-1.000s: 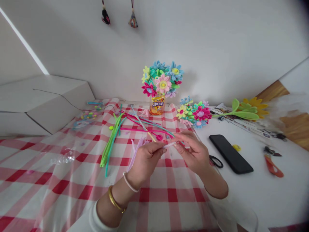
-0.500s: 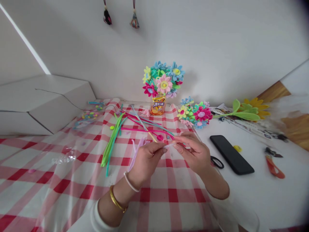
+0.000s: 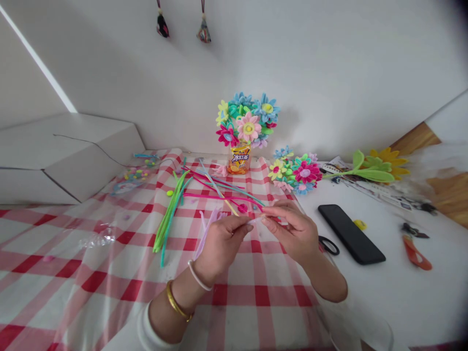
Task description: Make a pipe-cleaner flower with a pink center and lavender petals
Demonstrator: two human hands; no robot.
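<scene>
My left hand and my right hand meet over the red-and-white checked tablecloth. Both pinch a pale lilac pipe cleaner between thumb and fingers, the hands almost touching. More lilac pipe cleaners trail down and left from my left hand. A bundle of green pipe cleaners lies to the left, and pink, teal and yellow ones fan out just beyond my hands.
A can with pipe-cleaner flowers stands at the back, a loose bunch of flowers to its right. A black phone, black scissors, red-handled pliers and a green-and-yellow felt flower lie on the right. A white box sits left.
</scene>
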